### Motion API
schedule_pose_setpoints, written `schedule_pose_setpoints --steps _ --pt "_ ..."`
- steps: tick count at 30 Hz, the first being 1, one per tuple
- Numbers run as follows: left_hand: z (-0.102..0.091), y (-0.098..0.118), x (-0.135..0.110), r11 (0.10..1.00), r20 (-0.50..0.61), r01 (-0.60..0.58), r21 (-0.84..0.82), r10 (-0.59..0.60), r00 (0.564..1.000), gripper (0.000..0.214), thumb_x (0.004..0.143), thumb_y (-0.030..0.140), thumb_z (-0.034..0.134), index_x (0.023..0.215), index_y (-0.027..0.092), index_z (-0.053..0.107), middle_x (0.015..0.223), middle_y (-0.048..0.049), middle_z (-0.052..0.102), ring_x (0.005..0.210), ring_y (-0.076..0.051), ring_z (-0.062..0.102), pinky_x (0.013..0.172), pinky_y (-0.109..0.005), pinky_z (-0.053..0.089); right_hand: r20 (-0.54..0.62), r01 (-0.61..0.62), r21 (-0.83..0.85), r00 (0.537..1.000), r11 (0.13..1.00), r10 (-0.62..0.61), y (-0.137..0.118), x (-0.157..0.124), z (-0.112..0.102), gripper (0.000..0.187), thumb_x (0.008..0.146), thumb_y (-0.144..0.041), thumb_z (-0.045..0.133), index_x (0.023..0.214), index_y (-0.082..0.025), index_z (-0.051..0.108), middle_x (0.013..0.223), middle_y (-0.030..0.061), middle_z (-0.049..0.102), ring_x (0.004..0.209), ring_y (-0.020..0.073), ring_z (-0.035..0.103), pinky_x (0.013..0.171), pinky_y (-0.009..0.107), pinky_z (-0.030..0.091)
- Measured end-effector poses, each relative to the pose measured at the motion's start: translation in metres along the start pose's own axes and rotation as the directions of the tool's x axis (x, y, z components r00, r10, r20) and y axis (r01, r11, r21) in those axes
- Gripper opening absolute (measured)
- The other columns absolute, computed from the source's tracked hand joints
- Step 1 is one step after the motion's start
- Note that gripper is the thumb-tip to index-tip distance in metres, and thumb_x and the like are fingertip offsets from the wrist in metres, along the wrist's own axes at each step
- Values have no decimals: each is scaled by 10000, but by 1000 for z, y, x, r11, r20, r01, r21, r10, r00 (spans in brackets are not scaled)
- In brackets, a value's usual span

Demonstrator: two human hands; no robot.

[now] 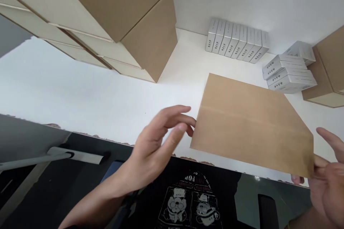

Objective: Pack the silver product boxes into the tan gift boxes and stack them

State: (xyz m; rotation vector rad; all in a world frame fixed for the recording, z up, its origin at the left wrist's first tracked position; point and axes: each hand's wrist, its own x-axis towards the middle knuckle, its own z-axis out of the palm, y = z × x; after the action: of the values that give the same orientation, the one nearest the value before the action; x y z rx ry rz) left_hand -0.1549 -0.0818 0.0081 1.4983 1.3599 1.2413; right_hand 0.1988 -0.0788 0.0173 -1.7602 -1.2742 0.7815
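Note:
A flat brown cardboard sheet (pixel 249 121) is held just above the white table (pixel 80 89), tilted slightly. My left hand (pixel 158 139) touches its left edge with fingertips pressed against the cardboard, thumb underneath. My right hand (pixel 326 175) grips the sheet's near right corner, fingers under it and thumb beside it.
A tall stack of folded brown and cream cartons (pixel 113 18) stands at the back left. A row of small white boxes (pixel 236 41) lines the wall, with more white boxes stacked (pixel 290 73) at right beside another brown carton (pixel 329 68). The table's near edge runs below my hands.

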Motion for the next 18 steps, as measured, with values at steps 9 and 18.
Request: schedule_pose_setpoints --steps 9,18 --pt "9 -33 26 820 32 -351 452 378 925 359 1018 158 576 1354 286 584 1349 -79 685 1253 -252 677 1042 -429 575 205 250 257 930 933 -306 -41 92 15 463 980 -648 601 1176 -246 719 712 29 667 521 185 615 473 331 439" --pt "27 -49 20 565 234 -564 603 550 802 324 944 39 621 1206 229 621 1355 -130 698 1217 -302 716 989 -439 613 196 360 -11 916 933 -351 -38 129 41 570 1009 -711 502 1384 -306 644 870 -3 687 710 125 654 606 256 520"
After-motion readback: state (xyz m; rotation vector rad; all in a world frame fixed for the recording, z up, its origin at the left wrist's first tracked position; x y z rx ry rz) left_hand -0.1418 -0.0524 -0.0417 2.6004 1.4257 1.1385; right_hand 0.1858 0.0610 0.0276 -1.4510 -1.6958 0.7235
